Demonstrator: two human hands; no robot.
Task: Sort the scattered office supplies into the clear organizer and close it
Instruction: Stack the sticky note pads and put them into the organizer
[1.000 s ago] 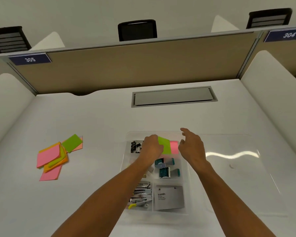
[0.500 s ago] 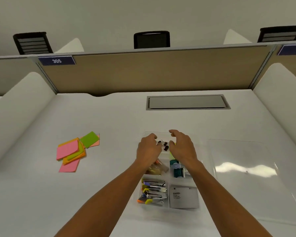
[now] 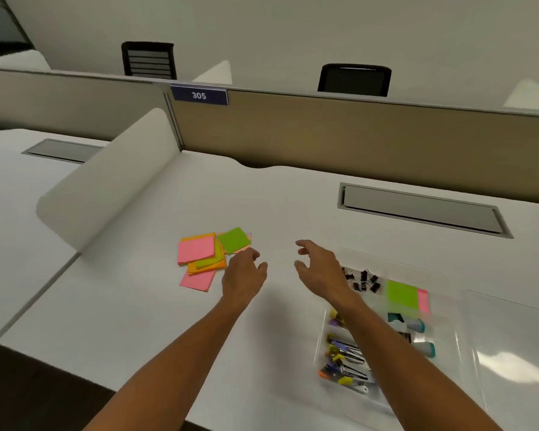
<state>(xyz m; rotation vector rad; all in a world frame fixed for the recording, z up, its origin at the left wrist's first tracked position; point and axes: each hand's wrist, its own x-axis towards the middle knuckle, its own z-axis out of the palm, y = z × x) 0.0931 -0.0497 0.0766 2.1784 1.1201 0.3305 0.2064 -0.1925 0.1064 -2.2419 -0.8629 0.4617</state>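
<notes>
Here, organizer [image 3: 467,334] lengthwise toward viewer

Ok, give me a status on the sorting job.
Done: binder clips, a green note pad and staplers sit in the organizer. In hand: nothing; both hands reach empty toward the loose sticky notes. Left: those notes, then the lid.

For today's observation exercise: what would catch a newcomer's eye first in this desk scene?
Probably the bright sticky notes, a loose pile of pink, orange and green on the white desk, left of centre. Both hands reach toward it, left hand nearest and right hand beside it, both empty. At right sits the clear organizer, partly filled.
</notes>
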